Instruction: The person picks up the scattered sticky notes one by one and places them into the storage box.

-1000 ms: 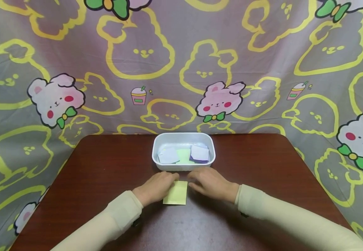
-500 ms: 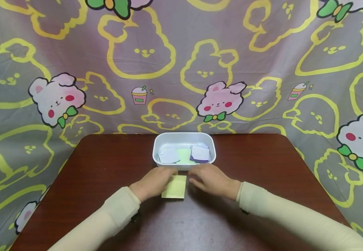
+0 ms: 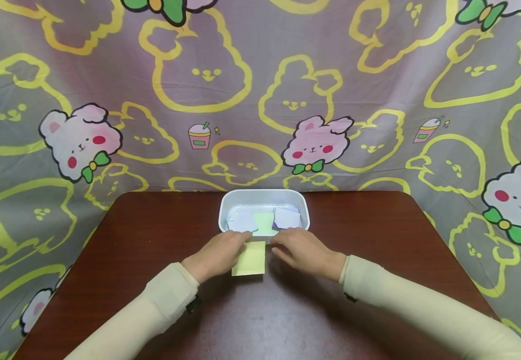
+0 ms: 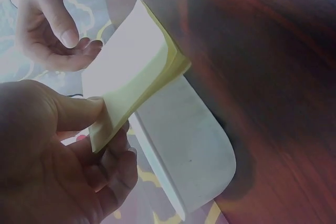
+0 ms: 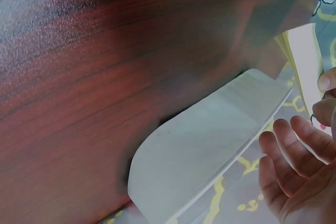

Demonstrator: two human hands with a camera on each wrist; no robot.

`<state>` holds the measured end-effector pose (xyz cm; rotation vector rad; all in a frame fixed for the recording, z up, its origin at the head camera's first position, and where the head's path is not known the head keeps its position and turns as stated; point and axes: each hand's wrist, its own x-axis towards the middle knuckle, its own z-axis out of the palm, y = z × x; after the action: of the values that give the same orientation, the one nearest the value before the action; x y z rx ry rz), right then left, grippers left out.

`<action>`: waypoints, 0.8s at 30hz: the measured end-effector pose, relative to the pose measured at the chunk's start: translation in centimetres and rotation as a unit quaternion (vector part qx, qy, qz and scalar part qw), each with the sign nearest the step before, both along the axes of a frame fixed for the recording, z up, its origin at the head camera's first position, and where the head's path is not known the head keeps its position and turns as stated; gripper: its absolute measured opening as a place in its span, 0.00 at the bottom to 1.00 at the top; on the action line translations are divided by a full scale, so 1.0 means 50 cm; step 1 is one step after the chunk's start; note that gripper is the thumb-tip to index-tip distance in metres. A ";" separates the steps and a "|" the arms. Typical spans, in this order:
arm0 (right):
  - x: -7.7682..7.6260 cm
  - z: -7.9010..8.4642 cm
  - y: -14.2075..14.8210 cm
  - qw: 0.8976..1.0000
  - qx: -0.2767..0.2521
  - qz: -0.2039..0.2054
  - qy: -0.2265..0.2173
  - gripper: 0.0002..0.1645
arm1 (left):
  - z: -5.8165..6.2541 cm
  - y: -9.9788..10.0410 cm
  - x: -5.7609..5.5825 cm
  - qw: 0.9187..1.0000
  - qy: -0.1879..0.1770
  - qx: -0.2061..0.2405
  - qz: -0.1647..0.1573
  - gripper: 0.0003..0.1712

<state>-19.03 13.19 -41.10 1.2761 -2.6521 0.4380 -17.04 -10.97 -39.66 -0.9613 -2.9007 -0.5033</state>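
Observation:
A pad of yellow sticky notes (image 3: 249, 260) is pinched at its edge between the thumb and fingers of my left hand (image 3: 215, 254). In the left wrist view the pad (image 4: 134, 59) is raised off the table, its sheets slightly fanned at one corner. My right hand (image 3: 307, 253) hovers just right of the pad, fingers loosely bent and holding nothing; the right wrist view shows those fingers (image 5: 291, 156) apart from the pad. Both hands are at the near side of a white plastic tray (image 3: 223, 207).
Inside the tray lie a pale bluish paper stack (image 3: 242, 221), a light green one (image 3: 264, 223) and a white-topped purple one (image 3: 287, 218). The brown wooden table (image 3: 161, 220) runs back to a patterned cloth (image 3: 242, 100) hanging behind it.
My left hand has carried the yellow pad forward and up toward the tray. My right hand has moved forward a little too, still with nothing in it. The tray stays in place.

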 end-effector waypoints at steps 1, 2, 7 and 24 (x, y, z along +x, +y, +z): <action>-0.001 0.001 0.000 1.000 -0.002 0.001 0.001 0.08 | 0.001 -0.001 -0.001 1.000 0.000 0.001 0.002 0.04; -0.002 0.002 0.000 1.000 -0.001 0.001 0.003 0.08 | 0.002 -0.001 -0.002 1.000 0.002 0.001 0.004 0.04; -0.005 0.007 0.000 1.000 0.003 0.000 0.008 0.08 | 0.008 -0.005 -0.005 1.000 0.002 0.006 0.017 0.05; -0.020 0.027 -0.001 0.999 0.007 -0.018 -0.029 0.12 | 0.038 -0.011 -0.022 1.000 0.001 0.012 0.022 0.06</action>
<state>-20.03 13.12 -39.75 1.2371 -2.7251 0.4580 -18.11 -11.53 -37.77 -0.8927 -2.9002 -0.5343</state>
